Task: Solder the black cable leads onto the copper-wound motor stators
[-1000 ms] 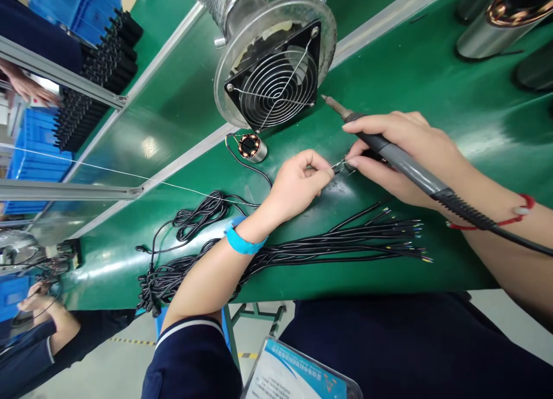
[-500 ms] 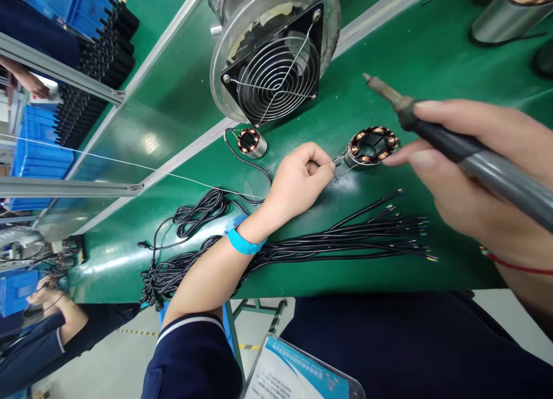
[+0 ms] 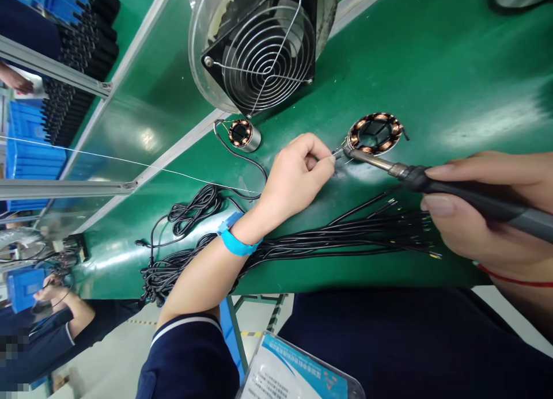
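Observation:
My left hand [image 3: 299,171] is closed in a pinch on a thin wire end, held beside a round copper-wound stator [image 3: 375,133] lying on the green belt [image 3: 453,71]. A blue strap circles that wrist. My right hand [image 3: 484,206] grips a soldering iron [image 3: 449,189]; its metal tip touches the wire end at the stator's left edge. A bundle of black wires [image 3: 337,240] with stripped ends lies under both forearms.
A wire-guarded extraction fan [image 3: 263,53] stands just behind the work spot. A smaller stator [image 3: 242,134] with a black lead sits near it. Coiled black cable [image 3: 194,209] lies left. Another person's arm [image 3: 56,312] shows at the lower left. A laminated card [image 3: 298,370] hangs below.
My right hand has swung the soldering iron down from pointing away and brought its tip onto the wire at the stator. My left hand has held its pinch in place.

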A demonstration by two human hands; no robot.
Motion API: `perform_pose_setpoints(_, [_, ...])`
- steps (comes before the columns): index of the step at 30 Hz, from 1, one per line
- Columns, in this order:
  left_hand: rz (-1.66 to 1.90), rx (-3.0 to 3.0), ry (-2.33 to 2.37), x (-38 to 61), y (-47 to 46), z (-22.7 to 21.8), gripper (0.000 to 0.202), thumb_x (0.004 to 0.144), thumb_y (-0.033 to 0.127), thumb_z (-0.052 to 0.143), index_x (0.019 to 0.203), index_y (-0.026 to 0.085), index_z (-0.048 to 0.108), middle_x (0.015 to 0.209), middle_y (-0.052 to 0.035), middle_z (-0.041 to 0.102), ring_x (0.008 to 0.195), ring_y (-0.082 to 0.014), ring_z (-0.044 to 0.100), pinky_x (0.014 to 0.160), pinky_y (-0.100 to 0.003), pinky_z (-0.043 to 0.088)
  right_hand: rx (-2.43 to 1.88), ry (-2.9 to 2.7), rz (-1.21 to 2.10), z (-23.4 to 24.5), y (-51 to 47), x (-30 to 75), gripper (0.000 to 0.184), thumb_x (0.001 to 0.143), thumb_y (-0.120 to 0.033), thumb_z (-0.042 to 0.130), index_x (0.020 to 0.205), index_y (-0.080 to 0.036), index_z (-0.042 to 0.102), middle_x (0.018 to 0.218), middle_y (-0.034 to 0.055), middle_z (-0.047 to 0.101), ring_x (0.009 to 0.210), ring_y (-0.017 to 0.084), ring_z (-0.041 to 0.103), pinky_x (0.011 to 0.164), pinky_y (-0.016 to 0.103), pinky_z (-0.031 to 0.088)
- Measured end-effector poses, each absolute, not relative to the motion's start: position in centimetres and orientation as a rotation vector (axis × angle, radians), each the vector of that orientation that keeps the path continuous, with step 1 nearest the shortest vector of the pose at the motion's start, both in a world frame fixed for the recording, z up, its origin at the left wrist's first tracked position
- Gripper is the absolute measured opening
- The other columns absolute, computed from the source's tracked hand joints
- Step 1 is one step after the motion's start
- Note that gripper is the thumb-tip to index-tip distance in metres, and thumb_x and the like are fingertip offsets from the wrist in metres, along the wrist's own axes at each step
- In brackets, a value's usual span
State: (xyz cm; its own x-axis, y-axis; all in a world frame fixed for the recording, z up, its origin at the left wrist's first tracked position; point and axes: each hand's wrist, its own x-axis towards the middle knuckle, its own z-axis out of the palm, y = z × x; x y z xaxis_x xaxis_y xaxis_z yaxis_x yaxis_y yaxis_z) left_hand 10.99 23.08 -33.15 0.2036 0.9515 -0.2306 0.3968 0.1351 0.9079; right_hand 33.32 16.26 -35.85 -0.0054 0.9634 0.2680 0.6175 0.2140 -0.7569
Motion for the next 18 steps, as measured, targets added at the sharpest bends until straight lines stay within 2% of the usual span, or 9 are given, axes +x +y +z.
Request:
perform_pose_setpoints(4, [0.672,1.425,1.366,11.0,23.1,-33.2,0.022,0.081,0.003,0.061,0.068,0.018,0.051,0.063,0.0037,0.05,0.056,-0.0079,0.044,0.055,-0.023,0.033,-1.492,-1.711,0.594,-36.1,15.4,33.0,0.037,0.084,-0.06,0.067,0.109,-0.033,0.072,0.092,0.0062,0.069,0.082,0.026,0.068,0.058,0.037,0.057])
perform_pose_setpoints(7, [0.682,1.413,1.364,11.1,23.1,-33.2,0.023,0.081,0.002,0.061,0.068,0.018,0.051,0.063,0.0038,0.05,0.056,-0.0073,0.043,0.055,-0.023,0.033,-1.485,-1.707,0.62,-36.2,15.2,32.7,0.038,0.084,-0.061,0.067,0.109,-0.033,0.072,0.09,0.0062,0.069,0.08,0.026,0.068,0.058,0.037,0.056])
perform_pose_setpoints(13, [0.71,1.356,1.369,11.1,23.2,-32.9,0.023,0.081,0.004,0.064,0.069,0.018,0.05,0.061,0.005,0.048,0.053,-0.0056,0.042,0.053,-0.022,0.032,-1.333,-1.691,0.606,-36.0,16.3,32.6,0.019,0.09,-0.046,0.065,0.099,-0.03,0.069,0.082,0.0031,0.069,0.057,0.017,0.06,0.048,0.034,0.045])
perform_pose_setpoints(18, [0.726,1.333,1.376,11.2,23.2,-32.7,0.021,0.082,0.006,0.064,0.071,0.018,0.05,0.061,0.0049,0.046,0.053,-0.0057,0.041,0.053,-0.021,0.031,-1.296,-1.76,0.614,-36.0,16.7,33.0,0.013,0.088,-0.038,0.067,0.095,-0.027,0.066,0.081,0.0032,0.068,0.056,0.014,0.06,0.051,0.032,0.049])
